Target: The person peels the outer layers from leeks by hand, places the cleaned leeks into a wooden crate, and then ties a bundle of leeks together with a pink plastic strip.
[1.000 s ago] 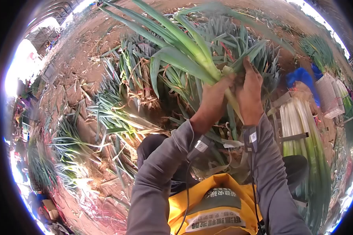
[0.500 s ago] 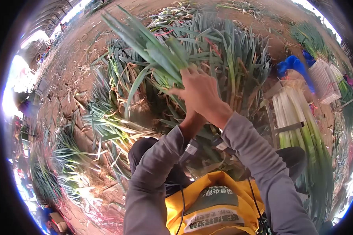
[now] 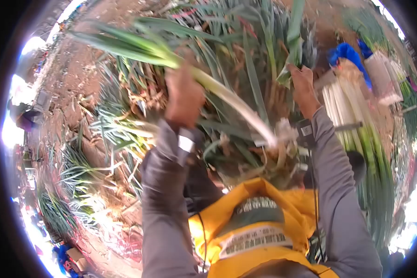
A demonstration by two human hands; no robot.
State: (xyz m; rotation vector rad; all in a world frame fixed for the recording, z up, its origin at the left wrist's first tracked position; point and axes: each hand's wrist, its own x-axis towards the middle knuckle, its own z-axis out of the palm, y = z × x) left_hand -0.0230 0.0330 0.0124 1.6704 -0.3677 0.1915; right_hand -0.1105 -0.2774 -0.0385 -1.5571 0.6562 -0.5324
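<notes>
My left hand [image 3: 184, 95] is wrapped round a leek [image 3: 224, 91] near where its leaves fan out. The green top points to the upper left, and the white root end slants down to the right. My right hand [image 3: 304, 88] is apart from that stalk, pinching a torn green leek leaf [image 3: 293, 51] that stands upright above the fingers. Motion blurs my left fingers a little. Below and between the hands lie loose leaves and pale root ends, partly hidden by my arms and apron.
A stack of trimmed leeks [image 3: 356, 134] lies in a metal-barred holder to my right, a blue plastic bag [image 3: 346, 58] behind it. Untrimmed leek bundles [image 3: 76, 162] lie on the dirt at left. A yellow apron [image 3: 255, 222] covers my lap.
My hands, close together before at the bunch of green tops, are now far apart. The left has moved left with the leek, its white stalk now showing; the right has moved right with a leaf.
</notes>
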